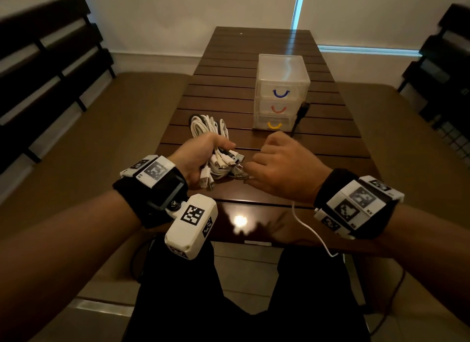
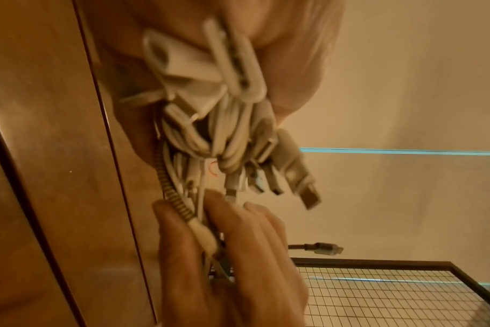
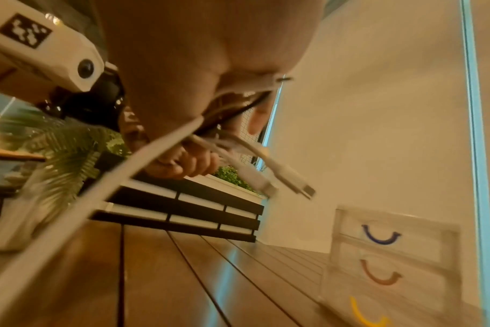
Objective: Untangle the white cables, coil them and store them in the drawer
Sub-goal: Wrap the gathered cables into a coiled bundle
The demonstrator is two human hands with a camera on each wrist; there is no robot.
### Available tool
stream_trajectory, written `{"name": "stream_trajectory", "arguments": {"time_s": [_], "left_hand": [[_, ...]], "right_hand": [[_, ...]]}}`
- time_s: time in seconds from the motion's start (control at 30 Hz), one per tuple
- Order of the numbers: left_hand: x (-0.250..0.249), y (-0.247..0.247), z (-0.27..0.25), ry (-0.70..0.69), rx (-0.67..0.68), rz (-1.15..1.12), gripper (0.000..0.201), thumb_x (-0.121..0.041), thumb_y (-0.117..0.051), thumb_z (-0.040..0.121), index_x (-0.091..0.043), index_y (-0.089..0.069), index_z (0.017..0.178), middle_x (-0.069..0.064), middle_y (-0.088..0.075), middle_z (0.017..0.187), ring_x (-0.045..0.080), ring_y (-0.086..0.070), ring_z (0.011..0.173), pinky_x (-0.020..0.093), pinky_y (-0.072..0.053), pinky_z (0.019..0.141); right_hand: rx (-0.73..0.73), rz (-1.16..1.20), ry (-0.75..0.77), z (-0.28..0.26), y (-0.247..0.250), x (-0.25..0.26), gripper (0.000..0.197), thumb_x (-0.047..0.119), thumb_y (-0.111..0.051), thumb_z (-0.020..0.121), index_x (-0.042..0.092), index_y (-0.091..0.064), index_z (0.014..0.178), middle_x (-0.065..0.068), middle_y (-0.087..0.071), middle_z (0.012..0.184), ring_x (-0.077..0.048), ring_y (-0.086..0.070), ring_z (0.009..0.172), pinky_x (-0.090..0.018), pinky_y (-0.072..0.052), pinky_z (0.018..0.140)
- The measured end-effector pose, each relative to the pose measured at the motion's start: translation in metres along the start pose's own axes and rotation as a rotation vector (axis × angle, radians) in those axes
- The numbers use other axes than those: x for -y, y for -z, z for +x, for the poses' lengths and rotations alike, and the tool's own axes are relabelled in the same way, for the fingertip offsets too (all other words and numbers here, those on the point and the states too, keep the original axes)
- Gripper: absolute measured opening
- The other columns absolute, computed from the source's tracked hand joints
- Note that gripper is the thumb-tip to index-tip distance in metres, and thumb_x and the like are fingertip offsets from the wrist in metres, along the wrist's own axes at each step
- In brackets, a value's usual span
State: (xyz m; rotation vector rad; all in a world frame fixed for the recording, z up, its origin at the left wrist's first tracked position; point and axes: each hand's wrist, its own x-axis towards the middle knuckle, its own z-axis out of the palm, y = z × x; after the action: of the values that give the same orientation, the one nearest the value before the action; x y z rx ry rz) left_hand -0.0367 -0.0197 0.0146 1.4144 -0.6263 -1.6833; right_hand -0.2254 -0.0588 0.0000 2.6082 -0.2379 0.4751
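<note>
1. right hand [image 1: 277, 167]: nearest item, above the near edge of the dark brown slatted wooden table [image 1: 254, 64]. fingers curled, pinching one or more strands at the plug end of the bundle; the left wrist view shows thumb and fingertips [image 2: 224, 212] closed on a thin white lead and a striped braided one.
2. left hand [image 1: 201, 158]: just beside the right, fingers wrapped round the middle of the bundle, held a little above the table.
3. tangled bundle of white usb cables [image 1: 216, 148]: in the left hand, loops trailing onto the table beyond it, plugs fanned toward the right hand. judged light, limp and smooth-jacketed; loops likely to snag one another. best taken by a rigid plug shell and drawn out slowly, not yanked by the cord.
4. loose white cable [image 1: 312, 229]: hangs off the near table edge below the right wrist; could catch.
5. open room: bare slats left of and beyond the bundle, suited to laying out coils.
6. clear plastic three-drawer box with blue, red and yellow handles [image 1: 282, 97]: farther, right of centre, all drawers closed; a black cable [image 1: 301, 115] lies against its right side.
</note>
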Motion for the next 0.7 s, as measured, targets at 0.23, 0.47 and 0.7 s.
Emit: {"name": "stream_trajectory", "arguments": {"time_s": [0.23,0.47,0.7], "left_hand": [[-0.015,0.001,-0.011,0.16,0.288,0.268,0.023,-0.013,-0.053,0.077,0.001,-0.07,0.072,0.015,-0.069,0.071,0.023,-0.067,0.061,0.032,-0.059,0.063],[-0.005,0.001,-0.013,0.196,0.473,0.152,0.025,-0.009,-0.063,0.076,0.002,-0.066,0.099,0.017,-0.069,0.088,0.023,-0.07,0.076,0.035,-0.056,0.08],[0.009,-0.013,-0.015,0.093,0.474,-0.083,0.033,-0.01,-0.052,0.083,0.001,-0.063,0.112,0.02,-0.063,0.102,0.028,-0.067,0.086,0.04,-0.056,0.082]], "right_hand": [[-0.233,0.005,0.098,-0.001,0.01,-0.017,0.036,0.046,-0.05,0.098,0.017,-0.069,0.088,0.0,-0.062,0.071,-0.02,-0.061,0.068,-0.043,-0.045,0.092],[-0.143,0.259,-0.024,-0.007,-0.001,-0.01,0.05,0.05,-0.029,0.101,0.011,-0.06,0.102,-0.004,-0.062,0.086,-0.022,-0.06,0.079,-0.045,-0.035,0.106],[-0.277,0.678,-0.43,-0.007,-0.001,0.007,0.043,0.045,-0.028,0.101,0.015,-0.037,0.129,0.011,-0.056,0.095,-0.006,-0.052,0.078,-0.02,-0.042,0.077]]}}
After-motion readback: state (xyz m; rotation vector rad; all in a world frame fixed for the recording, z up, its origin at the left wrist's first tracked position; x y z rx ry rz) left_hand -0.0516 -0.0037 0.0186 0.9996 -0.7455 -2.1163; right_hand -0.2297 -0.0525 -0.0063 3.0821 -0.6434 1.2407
